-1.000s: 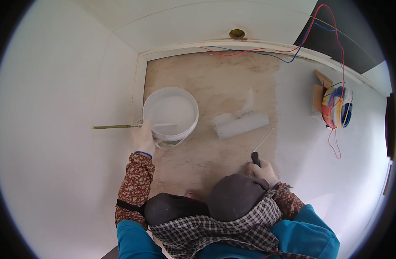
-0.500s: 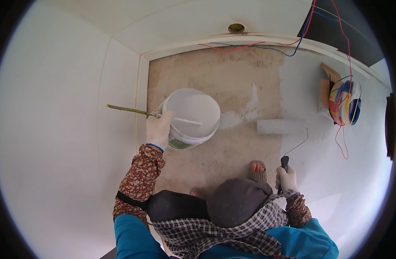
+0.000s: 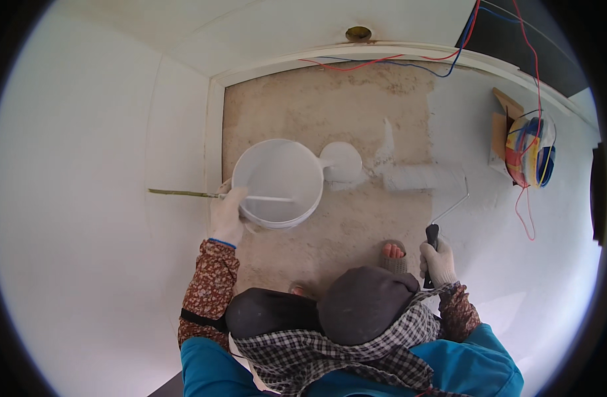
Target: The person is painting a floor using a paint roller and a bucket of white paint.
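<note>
My gloved left hand [image 3: 228, 213] is closed on the left rim of a white bucket [image 3: 287, 223], pinning a thin greenish stick [image 3: 184, 192] against it. The stick's white-coated end reaches over the bucket's mouth. The bucket tilts to the right, and white paint-like liquid [image 3: 343, 162] spreads in a round puddle on the floor by its right rim. In my gloved right hand [image 3: 439, 261] is the black handle of a paint roller [image 3: 419, 178]. Its white-coated sleeve rests on the floor, right of the puddle, across the border of the coated area.
Bare brownish floor [image 3: 283, 99] meets the white-coated floor [image 3: 475, 132] on the right. A cardboard box with coils of coloured wire [image 3: 529, 152] stands at the far right. Red and blue wires [image 3: 442, 71] trail along the back edge. My sandalled foot [image 3: 394, 255] is near the roller.
The bucket has tipped further and shifted slightly left with my left hand. Liquid has poured out into a puddle. The roller has moved a little left and away from me.
</note>
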Demonstrator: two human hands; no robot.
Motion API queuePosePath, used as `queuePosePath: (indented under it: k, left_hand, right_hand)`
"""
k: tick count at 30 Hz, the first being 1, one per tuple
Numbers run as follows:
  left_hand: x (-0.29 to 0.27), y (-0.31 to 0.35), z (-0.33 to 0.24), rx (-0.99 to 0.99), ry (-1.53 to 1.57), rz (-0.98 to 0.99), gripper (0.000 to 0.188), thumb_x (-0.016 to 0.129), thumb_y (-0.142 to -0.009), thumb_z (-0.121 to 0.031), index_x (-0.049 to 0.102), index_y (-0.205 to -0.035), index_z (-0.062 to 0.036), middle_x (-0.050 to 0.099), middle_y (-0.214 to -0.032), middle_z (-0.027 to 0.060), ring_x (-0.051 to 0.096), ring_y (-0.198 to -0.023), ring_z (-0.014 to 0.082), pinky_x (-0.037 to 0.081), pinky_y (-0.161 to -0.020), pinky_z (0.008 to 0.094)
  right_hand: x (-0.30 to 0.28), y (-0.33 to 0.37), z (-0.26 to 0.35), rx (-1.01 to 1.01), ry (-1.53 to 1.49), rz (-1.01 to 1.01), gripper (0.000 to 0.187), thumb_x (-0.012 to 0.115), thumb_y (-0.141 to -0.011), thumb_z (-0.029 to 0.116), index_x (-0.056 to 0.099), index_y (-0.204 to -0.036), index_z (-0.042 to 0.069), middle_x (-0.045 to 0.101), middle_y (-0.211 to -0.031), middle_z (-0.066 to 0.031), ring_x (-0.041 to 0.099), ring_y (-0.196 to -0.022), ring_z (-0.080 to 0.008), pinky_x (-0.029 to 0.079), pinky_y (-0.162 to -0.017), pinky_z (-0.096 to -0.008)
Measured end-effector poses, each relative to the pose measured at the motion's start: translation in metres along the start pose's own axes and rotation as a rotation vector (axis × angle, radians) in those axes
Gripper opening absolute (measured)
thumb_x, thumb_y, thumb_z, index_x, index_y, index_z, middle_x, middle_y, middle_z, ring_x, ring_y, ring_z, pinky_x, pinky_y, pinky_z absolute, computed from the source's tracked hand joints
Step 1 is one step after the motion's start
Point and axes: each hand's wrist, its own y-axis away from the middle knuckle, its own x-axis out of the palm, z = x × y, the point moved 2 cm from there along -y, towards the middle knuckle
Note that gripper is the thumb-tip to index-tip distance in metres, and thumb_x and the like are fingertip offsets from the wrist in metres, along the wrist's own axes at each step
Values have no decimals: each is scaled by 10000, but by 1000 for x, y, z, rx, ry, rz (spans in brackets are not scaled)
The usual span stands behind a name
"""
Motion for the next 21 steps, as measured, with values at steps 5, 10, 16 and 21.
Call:
queuePosePath:
  k: [5, 10, 16, 21]
  left_hand:
    - [-38, 15, 23, -58, 144, -52, 468, 537, -881, -151, 517, -1316, 19, 618, -1191, 144, 643, -1035, 227, 571, -803, 365]
    - [-73, 36, 56, -84, 220, -87, 478, 505, -897, -150, 479, -1349, 3, 604, -1211, 130, 627, -1074, 227, 563, -831, 372]
    - [-105, 67, 94, -118, 402, -21, 520, 484, -884, -109, 421, -1385, 13, 539, -1306, 147, 563, -1183, 260, 514, -934, 388]
    - [-130, 76, 114, -120, 420, -49, 549, 511, -873, -118, 400, -1391, 22, 518, -1326, 159, 516, -1234, 278, 437, -1029, 412]
  right_hand:
    - [17, 2, 21, -147, 263, -16, 260, 570, -899, 212, 543, -1022, -15, 516, -639, -19, 530, -479, -120, 451, -427, -295]
    - [33, 20, 21, -290, 547, -5, 270, 545, -924, 211, 536, -1064, -20, 541, -662, -28, 534, -495, -116, 443, -429, -280]
    - [31, 25, 28, -257, 655, 81, 329, 546, -926, 228, 547, -1127, -32, 560, -683, -47, 547, -524, -110, 450, -473, -290]
    - [66, 9, 39, -259, 766, 21, 333, 561, -901, 240, 573, -1080, -41, 596, -714, -139, 605, -634, -221, 475, -592, -360]
